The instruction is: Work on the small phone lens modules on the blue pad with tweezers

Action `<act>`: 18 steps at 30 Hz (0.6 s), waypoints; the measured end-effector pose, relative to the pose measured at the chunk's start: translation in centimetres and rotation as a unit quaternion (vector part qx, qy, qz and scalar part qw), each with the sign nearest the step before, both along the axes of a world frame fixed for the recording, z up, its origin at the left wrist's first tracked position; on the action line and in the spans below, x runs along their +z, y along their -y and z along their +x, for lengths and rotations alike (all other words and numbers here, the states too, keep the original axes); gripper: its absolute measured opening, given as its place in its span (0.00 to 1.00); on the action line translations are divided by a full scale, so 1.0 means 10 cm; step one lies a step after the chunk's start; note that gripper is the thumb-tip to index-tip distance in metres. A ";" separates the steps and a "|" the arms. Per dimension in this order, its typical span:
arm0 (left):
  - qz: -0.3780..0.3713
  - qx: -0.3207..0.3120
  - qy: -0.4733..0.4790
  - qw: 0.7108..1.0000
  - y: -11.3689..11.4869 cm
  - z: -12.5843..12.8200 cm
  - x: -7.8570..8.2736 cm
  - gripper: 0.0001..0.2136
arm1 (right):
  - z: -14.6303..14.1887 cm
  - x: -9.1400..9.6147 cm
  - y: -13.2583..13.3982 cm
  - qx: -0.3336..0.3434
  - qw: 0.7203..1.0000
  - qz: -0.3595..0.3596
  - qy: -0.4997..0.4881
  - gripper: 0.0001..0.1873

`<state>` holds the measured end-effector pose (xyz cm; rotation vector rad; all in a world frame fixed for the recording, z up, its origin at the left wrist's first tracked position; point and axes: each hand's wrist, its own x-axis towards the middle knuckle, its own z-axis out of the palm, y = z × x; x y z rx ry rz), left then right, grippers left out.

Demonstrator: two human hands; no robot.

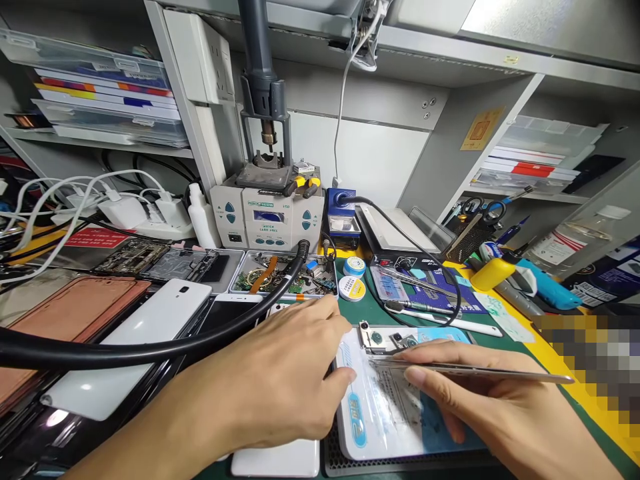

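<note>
A white and blue flat package (385, 427) with a shiny clear surface lies in front of me on a dark perforated mat (400, 467). Near its top edge rests a small phone circuit board (380, 339) with camera modules. My left hand (280, 373) grips the package's left edge, fingers bent, thumb on the top face; its other fingertips are partly hidden. Pinched in my right hand (480, 387) is a pair of metal tweezers (500, 372), held nearly level. Their tips point left, just below the circuit board; whether they touch it I cannot tell.
A thick black hose (150, 357) crosses the left side over several phones and a white phone back (145, 340). Behind stand a grey hot-air station (270, 217), a parts tray (280, 273), two small round tins (353, 288) and a white-handled tool (450, 321).
</note>
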<state>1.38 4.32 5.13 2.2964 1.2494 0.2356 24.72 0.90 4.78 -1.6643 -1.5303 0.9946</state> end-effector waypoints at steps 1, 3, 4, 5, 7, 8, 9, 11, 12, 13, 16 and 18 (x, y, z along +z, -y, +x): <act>0.002 0.000 0.000 1.000 0.00 0.00 0.00 0.07 | 0.01 -0.01 -0.01 0.000 1.000 -0.005 -0.004 0.14; 0.004 0.002 -0.001 1.000 -0.01 0.00 0.00 0.07 | 0.02 -0.01 -0.01 0.000 1.000 -0.010 -0.017 0.13; 0.004 0.003 -0.002 1.000 -0.01 0.00 0.00 0.07 | 0.01 -0.01 -0.01 0.001 1.000 -0.008 -0.022 0.12; 0.002 0.003 -0.002 1.000 -0.01 0.00 0.00 0.07 | 0.01 -0.01 0.00 0.001 1.000 -0.006 -0.025 0.12; -0.001 0.002 -0.001 1.000 -0.01 0.00 0.00 0.08 | 0.00 -0.01 0.01 0.002 1.000 -0.002 -0.026 0.11; -0.001 0.002 0.000 1.000 0.00 0.00 0.00 0.08 | 0.00 -0.01 0.01 0.003 1.000 -0.001 -0.026 0.11; 0.000 0.002 0.001 1.000 0.00 0.00 -0.01 0.08 | 0.00 -0.01 0.01 0.004 1.000 -0.003 -0.025 0.11; 0.003 0.001 0.002 1.000 0.00 0.00 -0.01 0.07 | 0.03 -0.02 0.00 0.004 1.000 -0.010 -0.016 0.12; 0.004 0.001 0.002 1.000 0.00 0.00 -0.01 0.07 | 0.05 -0.02 -0.01 0.004 1.000 -0.012 -0.008 0.13; 0.005 -0.001 0.001 1.000 0.00 0.00 -0.01 0.07 | 0.07 -0.03 -0.02 0.009 1.000 -0.015 -0.002 0.14; 0.004 -0.001 -0.003 1.000 0.01 0.00 0.00 0.07 | 0.09 -0.03 -0.04 0.025 0.999 -0.023 -0.006 0.16; 0.003 -0.002 -0.003 1.000 0.00 0.00 0.01 0.07 | 0.07 -0.03 -0.03 0.021 0.999 -0.023 -0.013 0.15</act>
